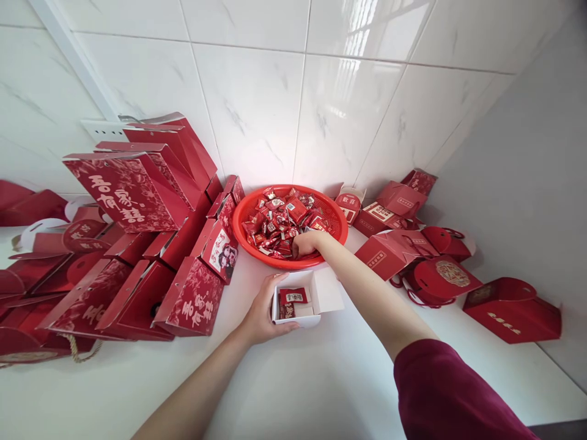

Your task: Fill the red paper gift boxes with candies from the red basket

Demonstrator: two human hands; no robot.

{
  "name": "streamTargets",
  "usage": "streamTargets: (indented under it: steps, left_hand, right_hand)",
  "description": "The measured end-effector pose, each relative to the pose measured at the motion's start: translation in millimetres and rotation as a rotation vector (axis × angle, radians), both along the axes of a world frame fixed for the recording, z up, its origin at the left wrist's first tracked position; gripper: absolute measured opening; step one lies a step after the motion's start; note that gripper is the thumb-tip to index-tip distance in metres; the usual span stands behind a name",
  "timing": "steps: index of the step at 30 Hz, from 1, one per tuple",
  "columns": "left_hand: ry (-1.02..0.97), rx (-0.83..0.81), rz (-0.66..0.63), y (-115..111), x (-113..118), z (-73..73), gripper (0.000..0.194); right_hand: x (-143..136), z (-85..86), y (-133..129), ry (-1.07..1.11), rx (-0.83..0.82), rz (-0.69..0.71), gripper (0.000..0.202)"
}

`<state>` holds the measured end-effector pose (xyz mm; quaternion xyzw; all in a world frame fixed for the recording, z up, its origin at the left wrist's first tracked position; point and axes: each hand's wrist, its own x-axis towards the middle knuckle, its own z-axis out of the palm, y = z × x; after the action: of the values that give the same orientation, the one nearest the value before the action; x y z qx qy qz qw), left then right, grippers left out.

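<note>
A white tabletop (pixel 298 385) bears a red basket (pixel 239 229) at the far middle, printed red boxes (pixel 190 299) crowded left, and handled red cartons (pixel 509 310) grouped right.

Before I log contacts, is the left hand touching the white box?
Touching: the head view shows the left hand cupping the left end of the white box.

Right fingers (pixel 298 246) partly hidden among red packets (pixel 297 209); fine packet lettering (pixel 290 206) unreadably small; red boxes (pixel 13 205) cropped at left edge
</note>
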<state>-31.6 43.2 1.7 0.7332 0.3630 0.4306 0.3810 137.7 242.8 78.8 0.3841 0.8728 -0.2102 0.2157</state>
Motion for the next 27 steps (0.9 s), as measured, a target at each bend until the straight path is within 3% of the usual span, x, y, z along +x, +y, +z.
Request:
streamTargets:
  steps: [3, 10, 16, 20, 23, 25, 27]
  left_hand:
    - [0.005, 0.008, 0.002, 0, 0, -0.6, 0.096]
    - [-0.007, 0.019, 0.006, 0, 1, -1.7, 0.097]
    - [-0.001, 0.046, 0.008, 0, 2, 1.3, 0.097]
    - [-0.006, 0.043, 0.001, -1, 2, -0.6, 0.099]
    - [-0.009, 0.05, 0.005, -1, 3, -1.3, 0.1]
    - [-0.007, 0.051, -0.009, -1, 4, -0.1, 0.102]
    - [0.001, 0.058, -0.022, -1, 3, 2.8, 0.104]
  right_hand:
    - [1, -2.1, 1, 0.0, -0.036, 0.018, 0.031]
    - [1, -11.0, 2, 0.084, 0.059, -0.068, 0.021]
    - [8, 6.4, -12, 0.425, 0.265, -0.194, 0.024]
    - [20, 23.5, -48, 0.781, 0.368, -0.246, 0.034]
    - [33, 30.8, -89, 1.154, 0.198, -0.225, 0.033]
    - [42, 32.5, -114, 1.195, 0.071, -0.157, 0.031]
    - [51, 30.8, -134, 1.174, 0.082, -0.1, 0.03]
